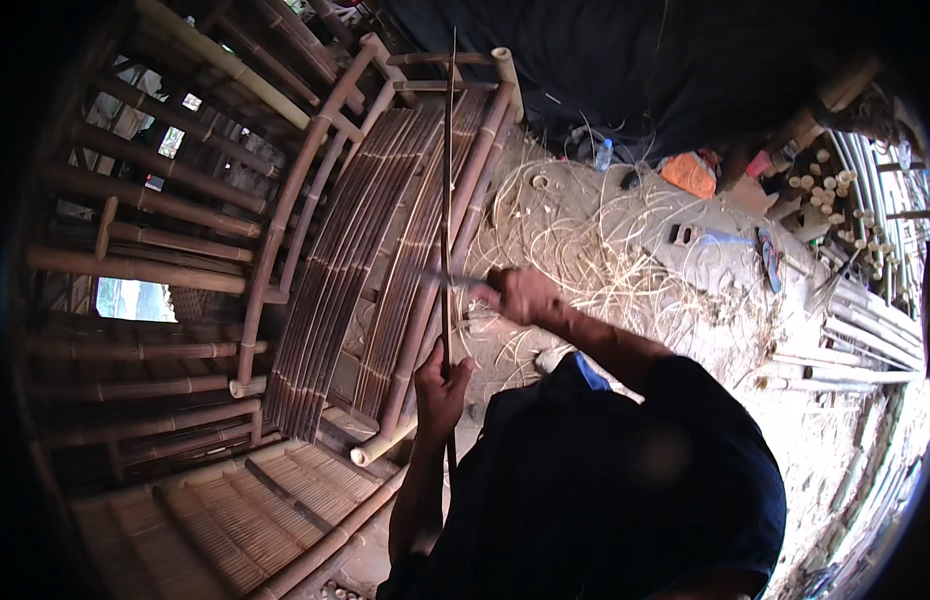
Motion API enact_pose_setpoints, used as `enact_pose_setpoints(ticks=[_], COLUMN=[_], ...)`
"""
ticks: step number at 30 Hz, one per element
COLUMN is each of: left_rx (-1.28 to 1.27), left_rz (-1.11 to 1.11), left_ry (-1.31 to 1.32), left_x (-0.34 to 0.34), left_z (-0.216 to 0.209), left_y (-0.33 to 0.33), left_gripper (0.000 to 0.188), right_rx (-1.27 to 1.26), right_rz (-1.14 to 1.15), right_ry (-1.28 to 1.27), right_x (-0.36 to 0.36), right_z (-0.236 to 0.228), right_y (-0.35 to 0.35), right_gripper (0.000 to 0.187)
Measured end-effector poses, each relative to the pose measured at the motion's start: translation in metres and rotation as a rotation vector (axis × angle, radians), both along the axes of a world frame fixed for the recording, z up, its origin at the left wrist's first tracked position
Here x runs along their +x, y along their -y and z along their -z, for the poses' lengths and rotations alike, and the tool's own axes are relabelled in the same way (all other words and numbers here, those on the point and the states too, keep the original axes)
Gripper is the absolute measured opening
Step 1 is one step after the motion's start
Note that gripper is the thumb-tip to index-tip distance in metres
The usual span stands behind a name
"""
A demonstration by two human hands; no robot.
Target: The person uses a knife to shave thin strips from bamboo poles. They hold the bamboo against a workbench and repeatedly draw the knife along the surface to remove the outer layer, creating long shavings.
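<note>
My left hand (pixel 442 392) is closed round a long, narrow dark bamboo strip (pixel 448 190), which runs up and down the view past my body. My right hand (pixel 525 297) grips a knife (pixel 463 281), its blade blurred by motion and lying across the strip just above my left hand. The knife's handle is mostly hidden in my fist. Beyond the strip, on the left, is a bamboo bench (pixel 495 110) with a seat of dark slats (pixel 335 250); a gap runs between its slat panels.
More bamboo frames (pixel 165 260) stack up at the left. Pale shavings (pixel 605 250) litter the ground to the right, with a handsaw (pixel 700 236), a plastic bottle (pixel 604 155) and an orange bag (pixel 689 175). Bamboo poles (pixel 875 335) lie at the far right.
</note>
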State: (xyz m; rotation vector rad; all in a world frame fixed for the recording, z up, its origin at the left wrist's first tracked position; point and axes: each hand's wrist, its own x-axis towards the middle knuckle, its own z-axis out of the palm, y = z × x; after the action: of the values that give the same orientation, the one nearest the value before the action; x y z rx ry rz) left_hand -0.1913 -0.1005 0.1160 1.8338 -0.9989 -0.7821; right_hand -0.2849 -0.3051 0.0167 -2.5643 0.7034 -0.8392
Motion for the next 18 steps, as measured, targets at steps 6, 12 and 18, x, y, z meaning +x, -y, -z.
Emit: enact_pose_setpoints(ticks=[6,12,18], left_rx=[0.127,0.157,0.409], left_rz=[0.032,0.048,0.134], left_ry=[0.006,-0.055,0.158], left_x=[-0.013,-0.009,-0.027], left_z=[-0.035,-0.050,-0.069], left_y=[-0.030,-0.048,-0.096], left_gripper=[0.040,0.042,0.053], right_rx=[-0.477,0.136,-0.290], right_rz=[0.264,0.039,0.524], right_ry=[0.033,-0.199,-0.126], right_x=[-0.003,-0.004,-0.033], right_z=[0.009,-0.054,0.013], right_y=[0.080,0.077,0.223], right_gripper=[0.053,0.064,0.068])
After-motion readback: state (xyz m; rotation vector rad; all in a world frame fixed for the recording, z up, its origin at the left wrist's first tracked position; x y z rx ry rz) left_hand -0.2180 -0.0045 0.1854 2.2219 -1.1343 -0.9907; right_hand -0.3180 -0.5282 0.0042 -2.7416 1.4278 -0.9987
